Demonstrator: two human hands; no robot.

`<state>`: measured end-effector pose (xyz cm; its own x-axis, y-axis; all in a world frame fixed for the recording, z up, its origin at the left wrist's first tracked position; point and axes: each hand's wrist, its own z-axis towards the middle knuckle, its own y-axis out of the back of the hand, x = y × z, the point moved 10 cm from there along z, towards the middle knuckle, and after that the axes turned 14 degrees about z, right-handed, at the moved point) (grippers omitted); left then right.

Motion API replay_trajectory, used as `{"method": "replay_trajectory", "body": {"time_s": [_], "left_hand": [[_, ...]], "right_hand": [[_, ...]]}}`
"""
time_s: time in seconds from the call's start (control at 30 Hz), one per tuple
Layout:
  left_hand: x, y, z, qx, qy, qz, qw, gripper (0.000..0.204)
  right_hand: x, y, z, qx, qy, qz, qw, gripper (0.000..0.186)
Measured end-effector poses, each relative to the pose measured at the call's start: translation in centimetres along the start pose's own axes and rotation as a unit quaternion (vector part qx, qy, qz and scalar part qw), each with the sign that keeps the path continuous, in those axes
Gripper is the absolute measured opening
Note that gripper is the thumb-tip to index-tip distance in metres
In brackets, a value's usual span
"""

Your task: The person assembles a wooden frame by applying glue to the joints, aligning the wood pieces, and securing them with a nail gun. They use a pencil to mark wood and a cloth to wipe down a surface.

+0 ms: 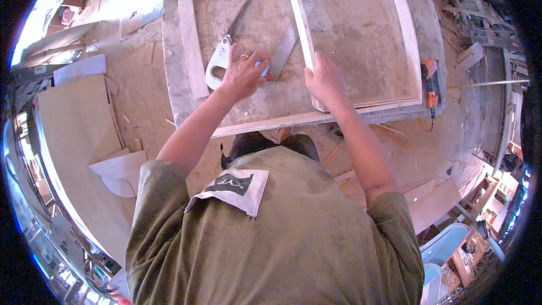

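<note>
My left hand [247, 72] is closed around the blue and orange handle [262, 69] of a handsaw. Its wide grey blade [285, 49] slants away to the right and seems to pass beneath a long wooden strip [300, 14]. That strip runs away from me, and my right hand [326, 80] is closed on its near part. The strip's near end meets the front rail [271, 126] of a wooden frame on the table. Just left of my left hand lies another handsaw with a white handle [219, 63] and a dark narrow blade [243, 11].
The worktable [361, 51] bears the frame's right rail [407, 34] and a flat board strip [191, 39] at left. An orange and black corded power tool [432, 85] rests at the right edge. Plywood sheets [79, 130] lie left; a blue chair [446, 243] stands lower right.
</note>
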<state>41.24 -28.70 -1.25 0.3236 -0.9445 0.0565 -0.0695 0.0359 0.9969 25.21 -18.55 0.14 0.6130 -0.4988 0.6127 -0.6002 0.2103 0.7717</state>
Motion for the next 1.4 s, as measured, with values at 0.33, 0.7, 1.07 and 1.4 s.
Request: {"method": "replay_trajectory", "body": {"time_s": [0.33, 0.7, 1.07, 1.4], "left_hand": [[0.9, 0.6, -1.0, 0.000, 0.050, -0.007, 0.999, 0.039], [-8.9, 6.3, -3.3, -0.142, 0.020, -0.208, 0.967, 0.065], [-12.9, 4.6, -3.1, -0.099, -0.027, -0.208, 0.973, 0.065], [-15.1, 4.4, -3.2, -0.117, -0.102, -0.174, 0.973, 0.053]], "right_hand": [[0.6, -0.2, -0.4, 0.026, -0.044, 0.012, 0.999, 0.040], [-0.1, -0.7, -0.1, 0.038, 0.004, -0.005, 0.999, 0.049], [-1.0, 0.5, -1.6, 0.018, 0.023, 0.022, 0.999, 0.047], [-1.4, 0.7, -2.2, 0.019, 0.015, 0.030, 0.999, 0.044]]}}
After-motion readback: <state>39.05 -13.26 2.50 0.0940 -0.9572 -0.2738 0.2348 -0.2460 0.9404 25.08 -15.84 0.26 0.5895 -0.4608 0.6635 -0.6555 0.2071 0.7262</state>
